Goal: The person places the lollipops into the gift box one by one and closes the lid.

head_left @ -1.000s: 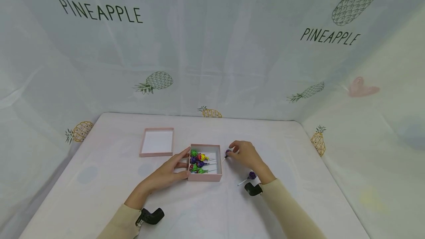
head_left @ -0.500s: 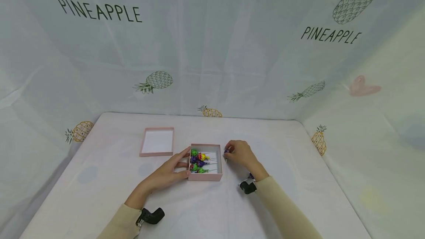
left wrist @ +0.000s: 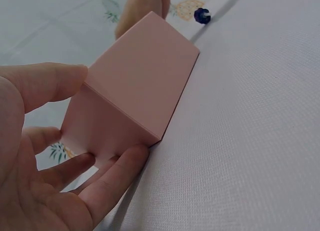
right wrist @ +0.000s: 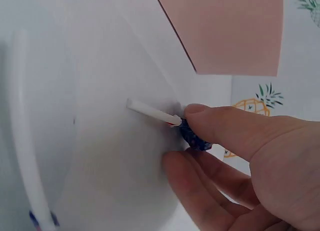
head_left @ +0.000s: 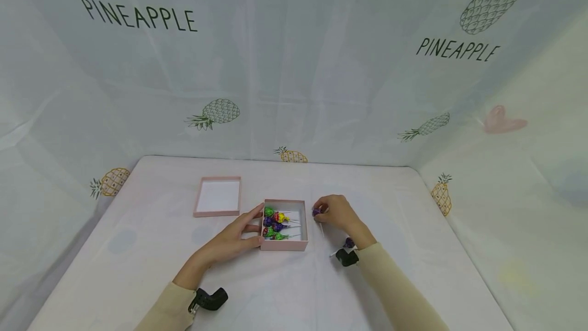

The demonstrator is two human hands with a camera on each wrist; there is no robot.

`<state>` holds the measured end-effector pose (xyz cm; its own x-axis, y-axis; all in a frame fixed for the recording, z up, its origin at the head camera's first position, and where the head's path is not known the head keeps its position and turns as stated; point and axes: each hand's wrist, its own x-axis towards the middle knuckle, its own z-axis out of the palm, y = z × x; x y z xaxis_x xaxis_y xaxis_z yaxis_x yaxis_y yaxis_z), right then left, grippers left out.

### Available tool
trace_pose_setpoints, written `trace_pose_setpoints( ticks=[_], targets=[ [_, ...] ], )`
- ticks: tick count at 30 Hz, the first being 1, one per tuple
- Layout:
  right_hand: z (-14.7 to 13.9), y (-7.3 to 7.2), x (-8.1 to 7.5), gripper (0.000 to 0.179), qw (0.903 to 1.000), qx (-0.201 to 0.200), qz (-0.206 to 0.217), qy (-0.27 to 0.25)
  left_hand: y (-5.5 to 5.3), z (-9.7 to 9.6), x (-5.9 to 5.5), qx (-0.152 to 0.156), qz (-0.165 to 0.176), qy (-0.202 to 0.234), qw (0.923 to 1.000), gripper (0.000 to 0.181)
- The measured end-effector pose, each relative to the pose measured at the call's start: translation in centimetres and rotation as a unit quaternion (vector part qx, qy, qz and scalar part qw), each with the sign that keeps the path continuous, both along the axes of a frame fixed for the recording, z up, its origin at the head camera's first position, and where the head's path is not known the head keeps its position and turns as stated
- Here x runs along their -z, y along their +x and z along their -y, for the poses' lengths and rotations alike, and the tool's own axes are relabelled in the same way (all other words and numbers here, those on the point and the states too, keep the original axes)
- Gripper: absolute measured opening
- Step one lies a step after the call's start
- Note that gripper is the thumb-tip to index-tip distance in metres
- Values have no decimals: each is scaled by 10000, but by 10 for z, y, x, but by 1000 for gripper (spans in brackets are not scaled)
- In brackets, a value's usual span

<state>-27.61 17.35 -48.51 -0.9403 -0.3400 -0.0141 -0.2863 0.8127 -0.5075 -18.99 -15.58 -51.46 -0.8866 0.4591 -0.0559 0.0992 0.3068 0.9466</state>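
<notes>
My left hand (head_left: pixel 231 239) holds the pink open-topped box (head_left: pixel 284 245) at its left side, thumb at the near corner and fingers spread along the left wall. Several wrapped lollipops (head_left: pixel 275 223), green, purple and yellow-red, lie in the box with their sticks pointing right. Just right of the box, my right hand (head_left: pixel 339 213) pinches a purple-wrapped lollipop (right wrist: pixel 195 137) by its head between thumb and fingers. Its white stick (right wrist: pixel 152 112) sticks out from the grip. Another purple lollipop (head_left: pixel 349 242) lies on the table below the right wrist, partly covered.
The pink-rimmed lid (head_left: pixel 217 195), white inside, lies on the table left of and behind the box. A white cloth covers the table (head_left: pixel 266 290). Pineapple-printed curtains (head_left: pixel 294 75) enclose the back and sides. Black wrist devices (head_left: pixel 209 299) sit on both sleeves.
The pinched lollipop's stick has swung from pointing toward the box to pointing toward the table's near side. My right hand shifted left, then slightly back right. My left hand and the box stayed put.
</notes>
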Motion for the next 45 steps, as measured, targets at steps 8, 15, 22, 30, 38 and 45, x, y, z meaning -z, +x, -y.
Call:
trace_pose_setpoints(
  ticks=[8,15,22,30,38,45],
  targets=[
    [-8,-1,-1,24,9998,-184,23,1,0,0,1,4,-2,-6,10000,88],
    [-9,2,-9,22,9987,-502,118,10,0,1,1,18,-9,2,10000,88],
    [-7,7,-27,24,9949,-1009,-66,-39,0,1,1,44,-30,22,10000,89],
    [10,19,-59,28,9905,-1334,-248,-227,-1,1,2,12,14,-6,10000,87],
    [36,32,-80,28,9825,-1799,-253,-422,0,1,1,25,11,27,10000,87],
    [54,30,-76,28,9703,-2347,-423,-408,0,1,1,7,44,-42,10000,85]
  ],
)
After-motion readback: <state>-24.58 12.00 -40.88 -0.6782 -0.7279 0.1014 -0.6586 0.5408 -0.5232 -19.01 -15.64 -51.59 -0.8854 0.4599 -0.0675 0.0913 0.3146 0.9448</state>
